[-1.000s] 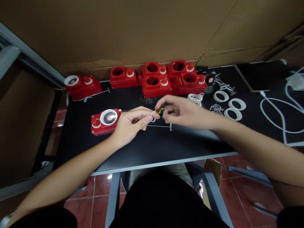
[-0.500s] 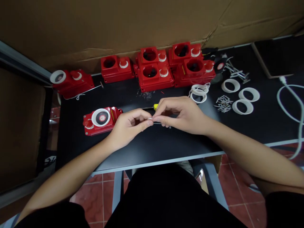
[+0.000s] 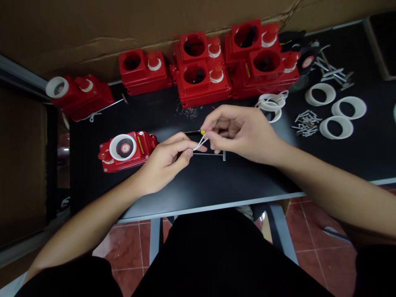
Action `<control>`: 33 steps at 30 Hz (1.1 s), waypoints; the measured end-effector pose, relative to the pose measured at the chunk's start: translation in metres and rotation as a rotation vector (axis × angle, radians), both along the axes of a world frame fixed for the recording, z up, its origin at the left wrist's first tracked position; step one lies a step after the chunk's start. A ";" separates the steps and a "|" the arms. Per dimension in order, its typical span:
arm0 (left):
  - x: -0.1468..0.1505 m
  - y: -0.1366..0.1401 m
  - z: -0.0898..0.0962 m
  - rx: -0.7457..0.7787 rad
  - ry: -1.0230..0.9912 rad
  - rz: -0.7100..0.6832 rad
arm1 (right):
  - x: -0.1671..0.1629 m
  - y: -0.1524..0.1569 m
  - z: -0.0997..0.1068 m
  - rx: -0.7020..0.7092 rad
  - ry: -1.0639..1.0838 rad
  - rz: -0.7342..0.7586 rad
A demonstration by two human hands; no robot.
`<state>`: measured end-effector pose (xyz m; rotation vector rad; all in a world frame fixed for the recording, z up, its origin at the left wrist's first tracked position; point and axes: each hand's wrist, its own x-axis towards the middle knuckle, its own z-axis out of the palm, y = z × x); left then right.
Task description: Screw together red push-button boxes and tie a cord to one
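Observation:
A thin white cord is stretched in a narrow loop between my two hands above the table. My left hand pinches its lower end between thumb and forefinger. The other end is pinched by the fingertips of my right hand. Beneath them lies a metal rod with a short crossbar, partly covered by my left hand. Behind my fingers shows a screwdriver with a dark shaft and a bit of yellow handle. Left of my left hand sits a red box with a white ring.
Several red housings stand along the cardboard wall. White rings, a pile of screws and metal T-shaped rods lie to the right. White corded rings rest behind my right hand. The table's front edge runs near my body.
My hands have drawn slightly apart, and the white cord now shows as a loop between them. The view has shifted, so the rod's crossbar is more visible.

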<state>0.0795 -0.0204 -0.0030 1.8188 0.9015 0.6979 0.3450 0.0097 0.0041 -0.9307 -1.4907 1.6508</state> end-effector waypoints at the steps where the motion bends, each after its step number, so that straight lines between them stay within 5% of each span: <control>1: -0.001 0.000 0.000 0.001 0.012 -0.009 | 0.001 0.001 0.000 0.014 -0.009 0.002; 17: 0.002 0.003 0.000 0.126 0.014 0.064 | 0.010 0.008 -0.003 -0.097 -0.016 0.216; 22: -0.002 0.007 -0.004 0.139 -0.001 -0.027 | 0.008 0.004 -0.001 -0.022 -0.058 0.101; 26: -0.005 0.009 0.000 0.158 -0.039 -0.113 | 0.008 0.001 -0.001 0.185 -0.174 -0.001; 33: 0.000 0.004 -0.009 0.095 -0.206 0.193 | 0.001 -0.008 -0.005 0.316 -0.287 -0.002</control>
